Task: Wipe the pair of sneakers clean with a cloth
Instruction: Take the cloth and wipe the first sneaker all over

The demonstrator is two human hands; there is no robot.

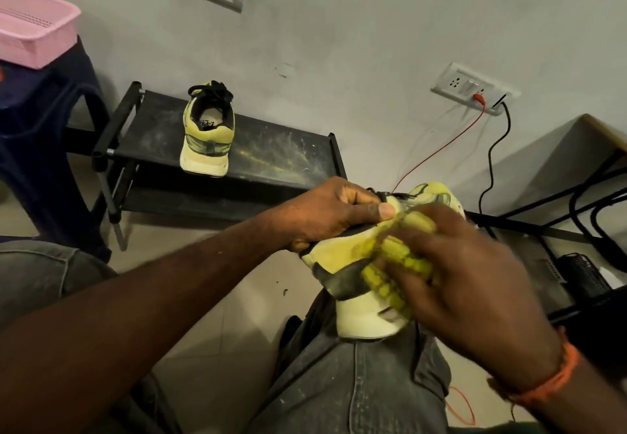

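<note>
One yellow-green sneaker (353, 301) rests heel-down on my right knee. My left hand (334, 211) grips it at the collar, thumb over the edge. My right hand (464, 274) holds a bunched yellow cloth (403, 264) and presses it against the shoe's side; the hand is blurred. The other sneaker (207, 135) stands on the top shelf of a black shoe rack (288, 155), heel towards me, out of reach of both hands.
A pink basket (34, 26) sits on a dark blue stool (44, 128) at the left. Wall sockets (475, 89) with a red and a black cable (492, 155) are on the right, above a desk frame (576, 179). Tiled floor lies between my knees.
</note>
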